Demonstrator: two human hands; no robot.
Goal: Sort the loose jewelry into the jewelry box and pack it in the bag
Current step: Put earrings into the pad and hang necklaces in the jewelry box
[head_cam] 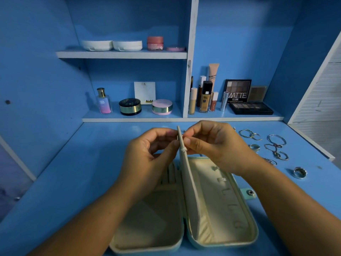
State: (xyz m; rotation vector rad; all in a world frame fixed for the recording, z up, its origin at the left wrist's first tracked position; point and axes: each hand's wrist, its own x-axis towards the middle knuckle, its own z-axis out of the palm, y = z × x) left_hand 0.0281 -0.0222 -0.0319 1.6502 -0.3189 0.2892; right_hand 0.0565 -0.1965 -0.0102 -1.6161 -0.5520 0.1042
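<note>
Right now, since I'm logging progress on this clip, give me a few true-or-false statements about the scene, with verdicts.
1. The cream-lined jewellery case lies open on the blue desk. True.
2. The left hand and right hand both pinch its upright middle flap. True.
3. The loose silver rings and hoops lie left of the case. False: right of it.
4. The black MATTE eyeshadow palette stands on the top shelf. False: the lower shelf.

You've got, upper centre: shelf (121, 54) with pink jar (155, 43). Lower shelf (182, 119): perfume bottle (103, 101) left, foundation bottle (206, 97), MATTE palette (238, 91) right.
</note>
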